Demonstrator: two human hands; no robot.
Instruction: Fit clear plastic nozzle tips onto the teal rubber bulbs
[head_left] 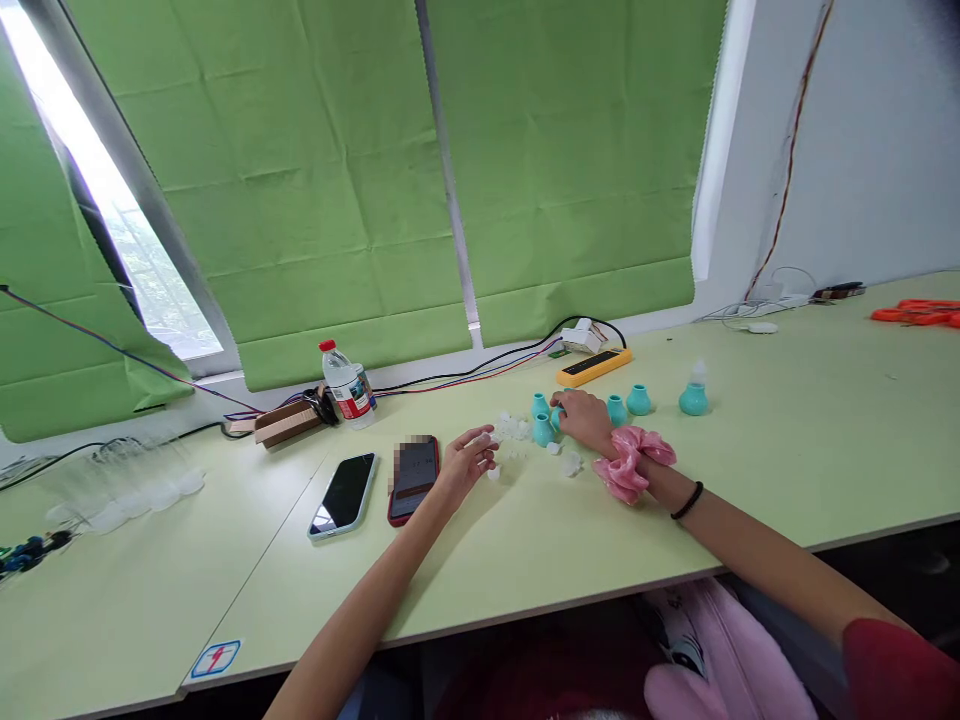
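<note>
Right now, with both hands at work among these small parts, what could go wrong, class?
1. The right hand is in among closely set teal bottles, so it might tip one over.
2. The pink scrunchie on the right wrist is near a small whitish clump and could brush it aside.
3. The left hand is close beside the red-cased phone and might nudge it.

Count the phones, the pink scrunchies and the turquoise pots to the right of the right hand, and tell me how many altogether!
Phones: 2
Pink scrunchie: 1
Turquoise pots right of the right hand: 3
Total: 6
</note>
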